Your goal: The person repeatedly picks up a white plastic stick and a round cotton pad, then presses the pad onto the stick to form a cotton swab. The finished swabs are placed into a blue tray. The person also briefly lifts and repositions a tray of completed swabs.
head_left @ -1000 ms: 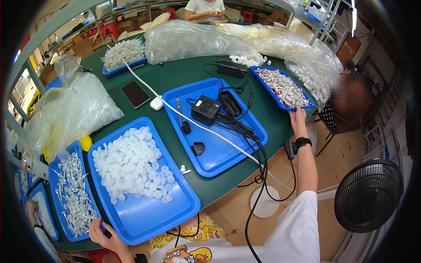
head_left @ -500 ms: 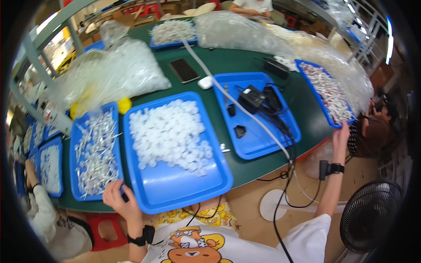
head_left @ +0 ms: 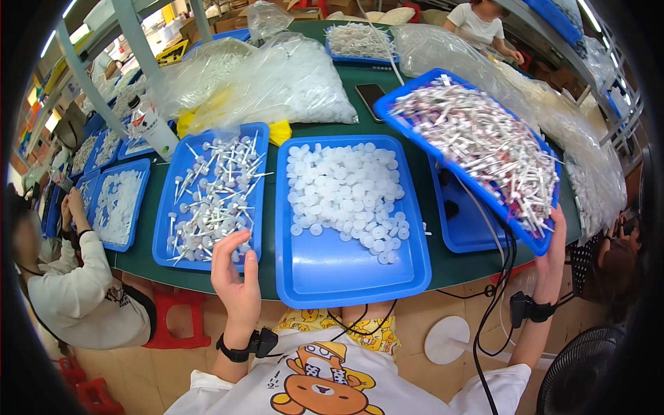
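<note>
Sticks (head_left: 477,138), small and white with bits of red, fill a blue tray (head_left: 536,242) at 2 o'clock. That tray is tipped and looks to be up off the green table (head_left: 353,76), so picking it up seems done, but it is not set down flat. Below it, nearer 3 o'clock, is another blue tray (head_left: 474,238). The right hand (head_left: 556,232) grips the tipped tray by its near corner, at 3 o'clock; I cannot see all its fingers. The left hand (head_left: 238,277), at 8 o'clock, is spread out and holds nothing. It is by the left tray (head_left: 200,263), but I cannot tell if they touch.

That tray, at 9 o'clock, has sticks with round ends (head_left: 214,200), all mixed up. The middle tray has a big heap of loose round caps (head_left: 346,187), so those look left to use.

A bottle (head_left: 152,128) at 10 o'clock has a printed label. The white shirt (head_left: 304,398) at 6 o'clock has a cartoon bear and tiny marks like writing. I see no labels on the trays
</note>
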Motion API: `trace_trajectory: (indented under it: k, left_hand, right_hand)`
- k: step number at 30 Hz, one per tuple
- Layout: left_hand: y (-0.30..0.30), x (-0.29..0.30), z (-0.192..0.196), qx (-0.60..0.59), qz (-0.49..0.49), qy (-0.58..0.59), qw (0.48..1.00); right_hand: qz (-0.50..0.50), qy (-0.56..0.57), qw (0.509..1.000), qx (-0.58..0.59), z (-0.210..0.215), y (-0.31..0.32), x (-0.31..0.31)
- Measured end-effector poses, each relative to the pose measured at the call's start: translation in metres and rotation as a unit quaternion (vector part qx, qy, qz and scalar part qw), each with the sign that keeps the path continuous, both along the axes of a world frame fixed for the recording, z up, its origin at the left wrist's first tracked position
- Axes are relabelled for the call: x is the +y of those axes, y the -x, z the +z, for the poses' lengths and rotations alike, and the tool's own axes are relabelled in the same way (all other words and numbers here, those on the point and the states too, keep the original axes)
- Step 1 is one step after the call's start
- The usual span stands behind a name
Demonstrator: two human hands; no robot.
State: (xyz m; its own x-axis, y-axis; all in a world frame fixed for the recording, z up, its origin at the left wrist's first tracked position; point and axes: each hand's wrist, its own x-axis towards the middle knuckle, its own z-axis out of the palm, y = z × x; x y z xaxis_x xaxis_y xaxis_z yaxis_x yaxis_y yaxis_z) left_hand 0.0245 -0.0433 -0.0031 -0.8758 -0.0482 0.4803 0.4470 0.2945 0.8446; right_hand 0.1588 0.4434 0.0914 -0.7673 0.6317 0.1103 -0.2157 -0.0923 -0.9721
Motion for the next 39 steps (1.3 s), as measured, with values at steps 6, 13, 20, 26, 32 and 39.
trace_trajectory:
  k: [6, 13, 20, 26, 32, 39]
  left_hand:
    - [0.021, -0.005, 0.026, -0.232, -0.292, -0.415, 0.830]
    - [0.029, -0.033, 0.027, -0.299, -0.380, -0.629, 0.609]
    - [0.029, -0.068, -0.008, -0.325, -0.274, -0.636, 0.644]
    - [0.023, -0.058, 0.006, -0.334, -0.230, -0.593, 0.696]
    - [0.028, -0.049, 0.007, -0.320, -0.208, -0.584, 0.717]
    - [0.036, -0.040, 0.002, -0.324, -0.258, -0.598, 0.686]
  right_hand:
    - [0.158, 0.053, 0.986, -0.013, -0.011, 0.054, -0.099]
    - [0.280, 0.096, 0.953, -0.071, -0.027, 0.086, -0.141]
    - [0.337, 0.079, 0.934, -0.085, -0.037, 0.107, -0.138]
    - [0.361, 0.076, 0.920, -0.130, -0.036, 0.116, -0.131]
    - [0.344, 0.102, 0.925, -0.122, -0.028, 0.115, -0.133]
    - [0.352, 0.121, 0.924, -0.084, -0.031, 0.115, -0.124]
